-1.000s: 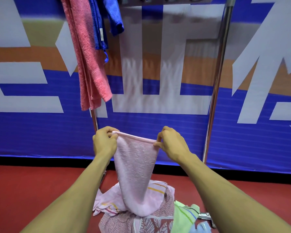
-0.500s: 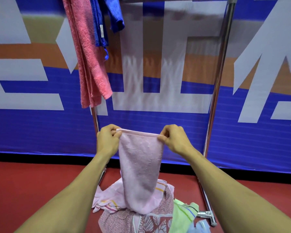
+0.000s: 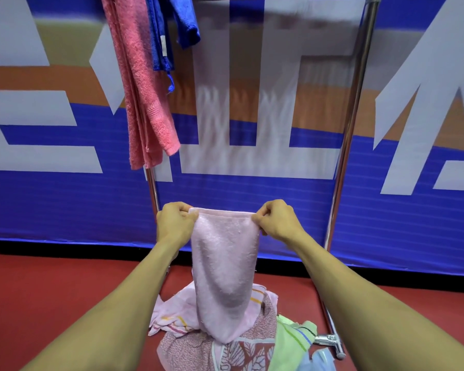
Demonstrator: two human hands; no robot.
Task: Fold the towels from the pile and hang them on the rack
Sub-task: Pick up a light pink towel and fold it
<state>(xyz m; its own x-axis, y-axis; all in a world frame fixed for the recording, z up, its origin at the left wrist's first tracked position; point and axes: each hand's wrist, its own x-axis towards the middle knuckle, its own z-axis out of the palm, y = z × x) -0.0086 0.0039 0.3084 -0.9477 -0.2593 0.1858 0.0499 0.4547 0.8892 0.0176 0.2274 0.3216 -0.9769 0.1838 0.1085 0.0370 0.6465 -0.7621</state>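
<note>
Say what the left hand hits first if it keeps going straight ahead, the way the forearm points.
Likely the rack's left upright pole, just behind and above the left hand, which pinches the pale pink towel. If it slips past the pole, the blue banner wall is next. Depth is unclear from one view.

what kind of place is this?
Probably a staged indoor recording area, not a home: a printed banner wall, red sports-type floor, and a free-standing metal rack with a towel pile at its foot.
</note>
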